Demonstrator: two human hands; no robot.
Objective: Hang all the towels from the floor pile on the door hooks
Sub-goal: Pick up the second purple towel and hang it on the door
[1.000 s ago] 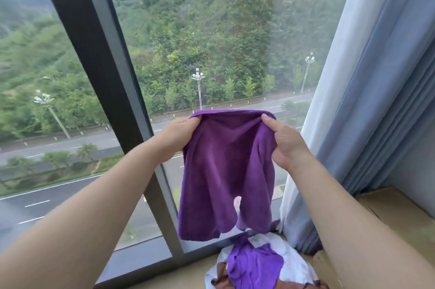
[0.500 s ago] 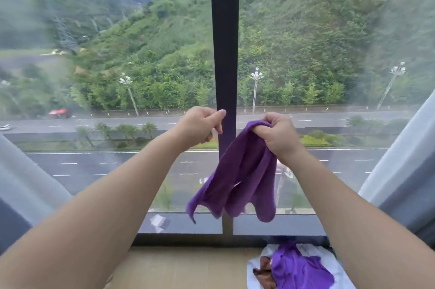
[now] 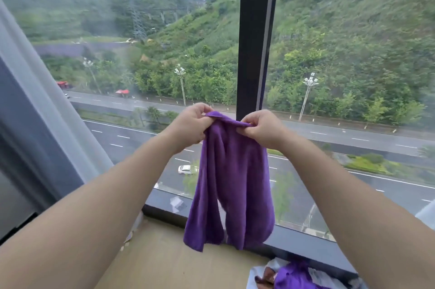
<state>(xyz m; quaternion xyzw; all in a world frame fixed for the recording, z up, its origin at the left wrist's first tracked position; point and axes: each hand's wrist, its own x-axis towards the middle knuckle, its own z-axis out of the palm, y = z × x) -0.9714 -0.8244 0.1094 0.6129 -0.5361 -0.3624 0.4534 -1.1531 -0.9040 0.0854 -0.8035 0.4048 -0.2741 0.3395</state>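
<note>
Left hand (image 3: 188, 127) regrips purple towel (image 3: 235, 183) above wooden floor (image 3: 164, 263).

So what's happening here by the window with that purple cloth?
A person is holding a purple microfibre towel up in front of a large window. The left hand and right hand each grip its top edge, and the rest hangs free above the wooden floor. A pile of purple, white and brown towels lies on the floor at lower right. No door hooks are in view.
</note>
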